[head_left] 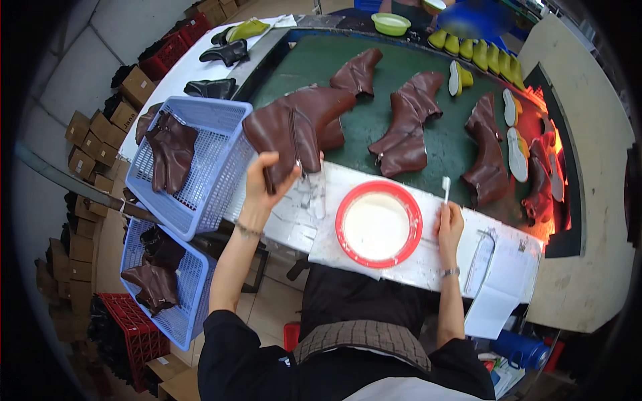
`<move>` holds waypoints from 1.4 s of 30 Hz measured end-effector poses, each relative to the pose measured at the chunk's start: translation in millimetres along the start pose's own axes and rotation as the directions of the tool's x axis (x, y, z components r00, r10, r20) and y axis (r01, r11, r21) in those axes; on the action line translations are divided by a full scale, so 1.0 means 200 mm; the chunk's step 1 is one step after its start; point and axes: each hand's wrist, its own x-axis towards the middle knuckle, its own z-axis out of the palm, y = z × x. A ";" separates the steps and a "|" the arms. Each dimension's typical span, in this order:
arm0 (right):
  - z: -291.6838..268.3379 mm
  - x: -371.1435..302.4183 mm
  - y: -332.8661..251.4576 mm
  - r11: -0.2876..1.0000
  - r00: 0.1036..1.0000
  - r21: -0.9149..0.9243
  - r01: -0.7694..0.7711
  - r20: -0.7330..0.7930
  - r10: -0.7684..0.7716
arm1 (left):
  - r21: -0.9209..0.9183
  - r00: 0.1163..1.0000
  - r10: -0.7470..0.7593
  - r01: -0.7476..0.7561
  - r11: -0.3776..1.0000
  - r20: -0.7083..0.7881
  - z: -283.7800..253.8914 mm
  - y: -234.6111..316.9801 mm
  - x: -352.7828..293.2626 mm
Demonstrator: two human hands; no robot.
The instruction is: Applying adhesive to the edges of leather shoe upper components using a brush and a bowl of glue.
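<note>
Raised at the left edge of the green conveyor belt (pixel 314 57) is a brown leather ankle boot upper (pixel 287 123) with a side zipper. My left hand (pixel 262 190) grips it from below, thumb and fingers around its lower edge. My right hand (pixel 449 226) is closed around a slim white toothbrush-like brush (pixel 446 187), bristles up, over the white work board (pixel 304 224). Between my hands stands a red-rimmed bowl (pixel 342 226) of white liquid (pixel 376 226). Farther along the belt lie more brown boot uppers (pixel 406 123), one of them (pixel 356 72) just beyond the held boot.
Two blue plastic baskets (pixel 224 144) with brown boots stand at the left. On the right, white-and-yellow soles (pixel 517 154) lie near a glowing orange opening (pixel 552 160). Paper sheets (pixel 495 284) hang over the board's right edge. A green basin (pixel 390 24) sits at the back.
</note>
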 end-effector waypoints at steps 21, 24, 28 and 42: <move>0.06 -0.06 -0.03 0.995 0.994 -0.077 -0.065 -0.098 0.057 | 0.994 0.753 0.649 0.068 0.085 -0.107 -0.62 0.72 1.69; 0.06 -0.05 -0.07 0.992 0.985 -0.054 -0.115 -0.132 0.107 | 0.952 0.940 0.326 0.004 -0.305 0.101 -0.57 0.47 1.50; 0.08 -0.03 -0.08 0.996 0.993 -0.018 -0.084 -0.082 0.082 | 0.919 0.992 0.089 -0.044 -0.392 0.086 -0.50 0.17 1.17; -0.01 0.00 0.09 0.990 0.995 -0.119 0.074 -0.056 -0.081 | 0.463 0.102 0.454 -0.284 -0.840 0.885 0.17 0.20 -0.35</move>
